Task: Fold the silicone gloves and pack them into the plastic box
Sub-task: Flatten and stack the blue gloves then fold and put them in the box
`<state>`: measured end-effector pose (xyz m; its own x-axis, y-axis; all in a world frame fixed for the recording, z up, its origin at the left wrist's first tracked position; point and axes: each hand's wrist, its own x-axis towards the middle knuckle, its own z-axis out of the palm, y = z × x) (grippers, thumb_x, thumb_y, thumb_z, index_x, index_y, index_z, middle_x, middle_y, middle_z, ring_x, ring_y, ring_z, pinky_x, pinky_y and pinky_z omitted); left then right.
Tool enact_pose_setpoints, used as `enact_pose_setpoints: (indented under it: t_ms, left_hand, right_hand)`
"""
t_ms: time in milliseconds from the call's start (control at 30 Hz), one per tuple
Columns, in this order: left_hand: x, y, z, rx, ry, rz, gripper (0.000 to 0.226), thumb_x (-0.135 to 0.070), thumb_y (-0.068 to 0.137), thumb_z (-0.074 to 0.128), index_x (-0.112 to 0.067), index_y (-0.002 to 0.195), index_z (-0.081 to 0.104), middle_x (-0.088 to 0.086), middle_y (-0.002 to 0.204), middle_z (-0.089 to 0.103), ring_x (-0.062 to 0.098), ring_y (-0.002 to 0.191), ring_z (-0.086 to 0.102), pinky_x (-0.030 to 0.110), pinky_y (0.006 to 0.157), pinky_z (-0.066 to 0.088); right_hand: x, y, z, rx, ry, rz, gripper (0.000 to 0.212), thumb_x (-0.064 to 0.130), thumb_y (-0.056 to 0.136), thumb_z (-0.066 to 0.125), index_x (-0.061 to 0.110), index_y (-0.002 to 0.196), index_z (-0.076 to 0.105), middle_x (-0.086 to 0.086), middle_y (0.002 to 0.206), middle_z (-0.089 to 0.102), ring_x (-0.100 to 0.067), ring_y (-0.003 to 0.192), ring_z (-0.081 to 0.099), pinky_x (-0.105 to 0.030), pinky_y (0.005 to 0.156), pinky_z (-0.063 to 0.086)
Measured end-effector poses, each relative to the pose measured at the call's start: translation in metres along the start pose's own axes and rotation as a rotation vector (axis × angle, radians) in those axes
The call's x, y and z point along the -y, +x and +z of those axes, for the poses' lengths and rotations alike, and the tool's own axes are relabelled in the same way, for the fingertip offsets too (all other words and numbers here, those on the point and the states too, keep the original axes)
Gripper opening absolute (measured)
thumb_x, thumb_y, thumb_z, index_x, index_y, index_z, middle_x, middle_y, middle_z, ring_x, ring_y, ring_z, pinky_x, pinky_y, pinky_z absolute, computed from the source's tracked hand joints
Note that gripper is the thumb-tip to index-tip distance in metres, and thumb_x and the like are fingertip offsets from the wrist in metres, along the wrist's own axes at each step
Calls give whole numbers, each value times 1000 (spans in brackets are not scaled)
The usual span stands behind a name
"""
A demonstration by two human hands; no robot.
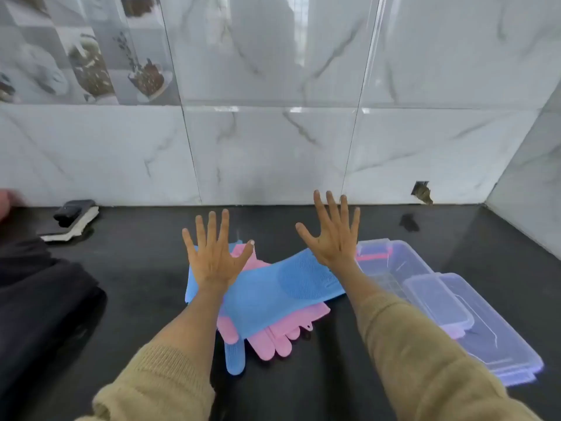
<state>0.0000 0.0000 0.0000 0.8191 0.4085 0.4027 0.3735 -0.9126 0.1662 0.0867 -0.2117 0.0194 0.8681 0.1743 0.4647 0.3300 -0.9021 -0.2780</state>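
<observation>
Two bare hands of mine hang spread above a dark worktop [394,226] that fills the lower half of the frame beneath a marble-tiled wall [273,147]. At lower right lies the clear plastic box [391,262], open, with its lid [498,338] just beside it toward the bottom edge. At centre the silicone gloves sit in a loose heap: the blue glove [273,296] draped flat across the pink gloves [273,338], whose fingertips poke out toward me. My left hand [212,256] hovers over the heap's left end and my right hand [334,238] over its right end, the fingers [318,205] of both splayed wide and gripping nothing. None looks folded yet, by my reckoning. To do this well I should take the blue glove alone, flatten it, fold cuff to fingertips, and press the springy silicone down before carrying it to the box.
</observation>
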Motion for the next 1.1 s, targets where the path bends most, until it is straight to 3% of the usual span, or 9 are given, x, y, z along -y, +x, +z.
enact_pose_setpoints:
  t_ms: [133, 233, 333, 533, 867, 933, 1000, 1067, 1100]
  left_hand:
    - [11, -16, 23, 131, -50, -88, 80, -66, 88, 30, -28, 153, 2, -1, 161, 11, 25, 150, 5, 51, 119, 2]
    - [13, -16, 35, 273, -180, -165, 76, -63, 90, 33, -27, 153, 9, -1, 161, 13, 23, 148, 11, 48, 119, 8]
    - [14, -16, 38, 376, -199, -183, 70, -56, 92, 35, -20, 151, 22, 2, 155, 30, 25, 141, 28, 46, 115, 22]
    - [15, -20, 42, 311, -243, -191, 63, -50, 93, 38, -15, 146, 35, 6, 144, 48, 28, 131, 44, 45, 111, 32]
    - [14, -23, 46, 204, -255, -223, 52, -47, 93, 39, -14, 132, 51, 8, 120, 65, 29, 110, 56, 42, 96, 42]
    - [12, -24, 46, 201, -156, -276, 58, -53, 91, 36, -16, 136, 46, 6, 130, 59, 31, 121, 49, 48, 106, 30]
    - [10, -26, 41, 237, -87, -466, 76, -64, 87, 34, -18, 147, 30, 9, 152, 33, 38, 139, 26, 60, 111, 14]
    - [8, -27, 35, 284, -146, -698, 93, -73, 82, 35, -15, 152, 14, 17, 158, 12, 44, 142, 16, 63, 110, 13]
    - [6, -28, 33, 288, -161, -759, 98, -74, 81, 35, -12, 152, 11, 22, 156, 14, 44, 140, 20, 62, 109, 18]
  right_hand:
    - [0, -27, 25, 84, -58, -84, 80, 69, 81, 25, 32, 152, 19, 0, 159, 24, -28, 149, 11, -50, 120, 0]
    - [-2, -47, 47, 302, -51, -43, 87, 74, 75, 9, 33, 152, 18, 1, 160, 20, -27, 150, 6, -48, 120, -1]
    - [-5, -63, 64, 450, -56, 13, 79, 74, 83, 12, 34, 152, 19, 2, 162, 13, -26, 150, 3, -48, 119, -3]
    - [-5, -64, 67, 431, -82, 2, 96, 74, 67, -9, 36, 151, 17, 4, 162, 11, -25, 150, 4, -46, 119, -6]
    - [-4, -65, 68, 422, -108, -3, 95, 73, 67, -12, 36, 151, 14, 5, 162, 8, -25, 150, 3, -45, 118, -9]
    - [-3, -65, 66, 420, -107, 6, 92, 74, 71, -8, 36, 151, 16, 4, 162, 9, -25, 150, 3, -46, 118, -9]
    - [0, -67, 64, 402, -117, 60, 80, 74, 82, 6, 35, 151, 18, 3, 162, 10, -26, 150, 0, -48, 118, -10]
    - [7, -73, 62, 352, -128, 188, 74, 70, 89, 22, 31, 152, 19, -1, 162, 10, -29, 149, -2, -50, 117, -9]
    - [11, -76, 61, 328, -126, 260, 75, 69, 89, 25, 29, 152, 18, -3, 162, 10, -31, 149, -2, -51, 117, -8]
